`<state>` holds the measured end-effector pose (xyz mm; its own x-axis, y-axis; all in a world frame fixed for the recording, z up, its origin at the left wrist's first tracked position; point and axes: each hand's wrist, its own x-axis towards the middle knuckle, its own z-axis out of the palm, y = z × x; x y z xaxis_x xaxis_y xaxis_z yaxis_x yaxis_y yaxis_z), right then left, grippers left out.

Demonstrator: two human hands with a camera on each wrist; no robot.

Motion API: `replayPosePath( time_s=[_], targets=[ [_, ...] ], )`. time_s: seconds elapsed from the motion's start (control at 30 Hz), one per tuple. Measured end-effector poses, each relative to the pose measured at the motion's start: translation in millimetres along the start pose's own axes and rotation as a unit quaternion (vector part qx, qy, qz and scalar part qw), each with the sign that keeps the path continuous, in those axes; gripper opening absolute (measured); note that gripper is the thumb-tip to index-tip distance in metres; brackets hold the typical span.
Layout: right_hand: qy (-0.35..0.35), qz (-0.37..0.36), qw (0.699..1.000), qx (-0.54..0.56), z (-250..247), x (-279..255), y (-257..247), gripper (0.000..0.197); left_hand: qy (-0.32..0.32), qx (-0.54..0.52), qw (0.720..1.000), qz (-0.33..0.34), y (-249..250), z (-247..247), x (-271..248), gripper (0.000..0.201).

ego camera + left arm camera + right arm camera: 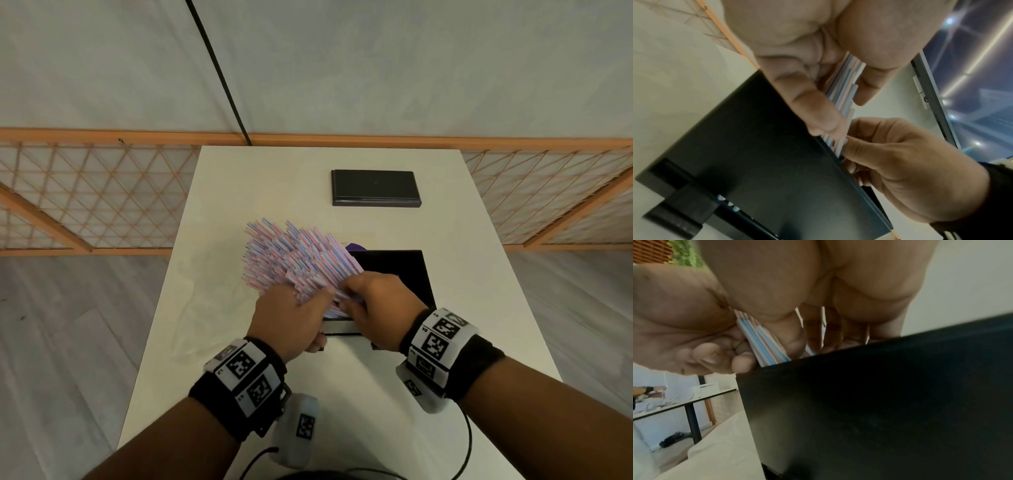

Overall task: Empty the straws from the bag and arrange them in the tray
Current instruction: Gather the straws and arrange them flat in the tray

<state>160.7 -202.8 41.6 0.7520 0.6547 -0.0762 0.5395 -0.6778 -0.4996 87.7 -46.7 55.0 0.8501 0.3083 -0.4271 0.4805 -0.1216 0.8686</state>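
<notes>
Both hands gripped one fat bundle of straws: your left hand and right hand curled round its near end, at the tray's near-left rim. Better to have lowered it flat, loosening gradually.

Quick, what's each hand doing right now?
Left hand: closed around the bundle of pink-and-blue striped plastic straws.
Right hand: fingers pinching the same bundle's lower ends over the black rectangular tray.
</notes>
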Motion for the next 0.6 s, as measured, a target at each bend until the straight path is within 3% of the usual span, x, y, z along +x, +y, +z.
replayPosePath(
  time_s=[0.2,0.3,0.47,0.6],
  targets=[
    [-0.034,0.069,0.997,0.019,-2.8,-5.7,5.2,0.008,0.011,-0.047,0.998,-0.033,-5.4,0.8,2.5,0.028],
    [-0.059,0.056,0.996,0.031,-0.1,-8.3,5.6,0.017,0.018,-0.069,0.997,-0.036,-7.6,3.3,2.4,0.031],
    [0.003,-0.006,1.0,0.026,-0.9,-7.6,-0.5,0.012,0.034,-0.116,0.992,-0.022,-3.2,6.0,-1.6,0.039],
    [0.034,-0.014,0.999,-0.012,-6.4,3.8,-8.0,0.024,0.023,-0.168,0.985,-0.031,3.9,11.2,-0.8,0.037]
  ],
)
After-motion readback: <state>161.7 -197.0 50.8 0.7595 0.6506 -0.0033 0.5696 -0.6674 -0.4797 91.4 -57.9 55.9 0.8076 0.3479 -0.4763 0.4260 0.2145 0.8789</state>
